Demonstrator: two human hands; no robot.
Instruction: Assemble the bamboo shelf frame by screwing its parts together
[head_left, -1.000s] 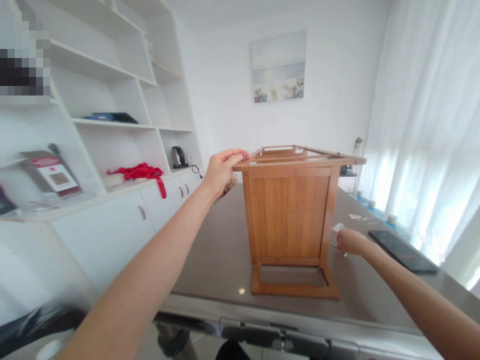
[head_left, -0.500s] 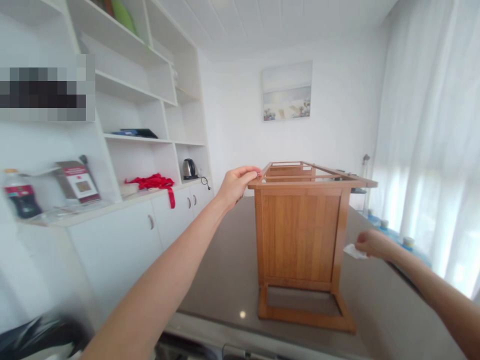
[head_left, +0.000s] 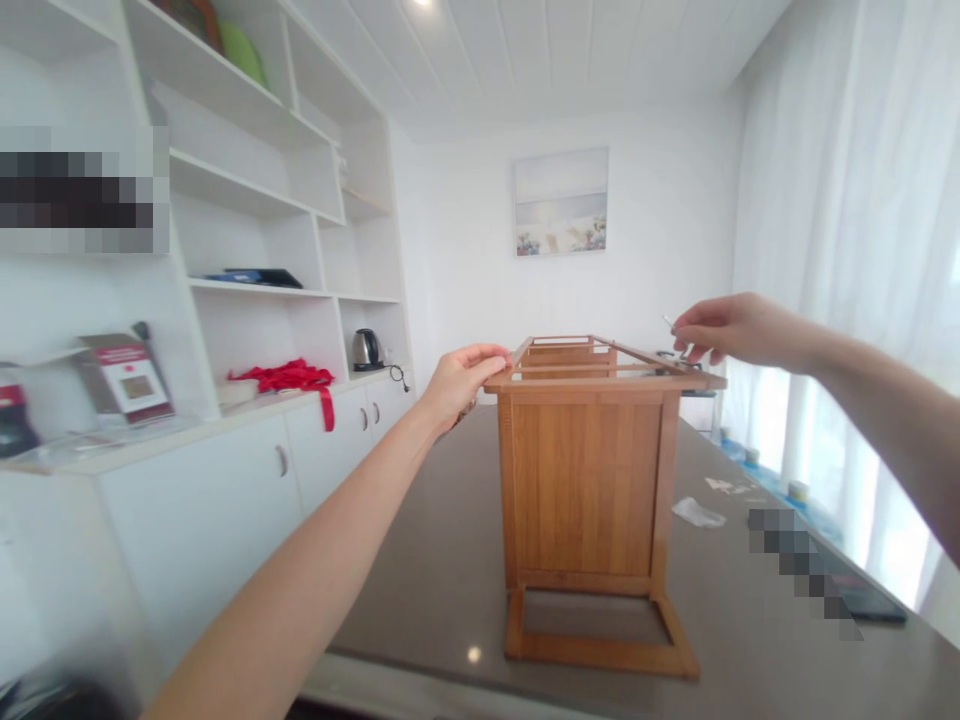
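Observation:
A wooden furniture frame (head_left: 589, 490) with a slatted panel stands on the grey table (head_left: 420, 560). My left hand (head_left: 469, 375) is at its top left corner, thumb and fingers pinched together against the wood. Whatever lies between those fingertips is too small to make out. Above the top right corner, my right hand (head_left: 720, 330) is closed on a small thin light-coloured rod (head_left: 667, 322), whose tip sticks out past the fingers. A crumpled clear plastic bag (head_left: 699, 513) lies on the table right of the frame.
Small pale pieces (head_left: 724, 486) lie beyond the bag. A dark flat device (head_left: 874, 605) sits near the table's right edge, beside a blurred-out patch. Large blue bottles (head_left: 799, 495) stand under the curtain. White shelves (head_left: 255, 285) with a kettle (head_left: 367, 350) and red ribbon (head_left: 289, 376) line the left.
My right hand has risen from low beside the frame to above its top right corner. It has let go of the plastic bag and now holds the thin rod. My left hand stays at the corner.

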